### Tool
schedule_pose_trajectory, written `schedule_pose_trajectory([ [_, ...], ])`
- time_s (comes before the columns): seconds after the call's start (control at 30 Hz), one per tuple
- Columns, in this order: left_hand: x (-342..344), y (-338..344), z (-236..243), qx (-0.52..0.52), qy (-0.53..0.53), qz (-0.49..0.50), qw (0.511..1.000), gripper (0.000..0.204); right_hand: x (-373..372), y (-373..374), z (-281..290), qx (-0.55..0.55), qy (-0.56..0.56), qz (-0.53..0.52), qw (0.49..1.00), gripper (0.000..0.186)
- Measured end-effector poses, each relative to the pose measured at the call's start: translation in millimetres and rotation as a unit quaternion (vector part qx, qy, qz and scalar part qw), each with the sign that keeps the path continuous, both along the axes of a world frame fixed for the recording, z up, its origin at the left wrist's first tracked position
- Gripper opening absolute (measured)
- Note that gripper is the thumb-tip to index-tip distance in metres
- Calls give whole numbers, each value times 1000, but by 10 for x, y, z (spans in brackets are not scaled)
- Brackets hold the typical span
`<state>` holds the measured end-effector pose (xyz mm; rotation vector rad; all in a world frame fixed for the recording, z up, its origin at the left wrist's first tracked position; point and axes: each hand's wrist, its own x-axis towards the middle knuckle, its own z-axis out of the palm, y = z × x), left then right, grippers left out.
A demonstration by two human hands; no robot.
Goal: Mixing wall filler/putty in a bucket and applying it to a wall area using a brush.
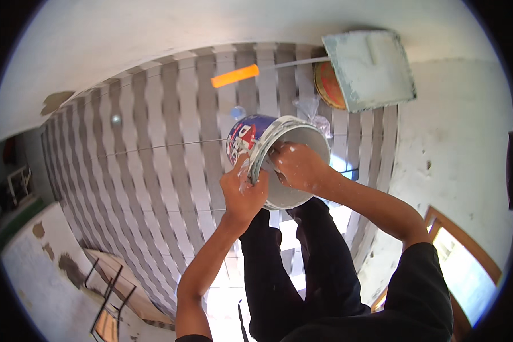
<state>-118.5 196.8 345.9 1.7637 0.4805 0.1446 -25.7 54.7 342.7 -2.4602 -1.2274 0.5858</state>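
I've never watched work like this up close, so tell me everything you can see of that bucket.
The bucket is round, seemingly plastic, blue with a printed label outside and white inside, its rim smeared white. It is tipped on its side, mouth toward the camera. The left hand grips its rim; the right hand reaches inside. Contents hidden.

We see one package with a label: a round paint bucket [268, 148], tipped on its side so its open mouth faces us. Its inside is white and the rim is smeared with white paint. The label wraps the outer wall on the left side of the bucket, dark blue with red and white patches. Just behind the bucket, to the upper right, there is a crumpled clear plastic bag [312, 111].
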Motion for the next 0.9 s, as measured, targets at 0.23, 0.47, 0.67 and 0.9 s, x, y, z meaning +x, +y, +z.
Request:
schedule_pose_trajectory([
  [0.23, -819, 513, 2366, 370, -58, 148, 915, 22, -390, 629, 2230, -44, -12, 296, 954, 32],
  [0.47, -2185, 1058, 4135, 250, -16, 338, 907, 27, -1245, 1812, 4108, 10, -27, 420, 907, 32],
  [0.67, -3867, 1571, 4972, 279, -24, 449, 848, 23, -2754, 2871, 4762, 62, -10, 588, 806, 31],
  [0.9, -6133, 2243, 5636, 343, 12, 548, 763, 27, -5201, 4009, 5316, 99, 45, 661, 743, 32],
])
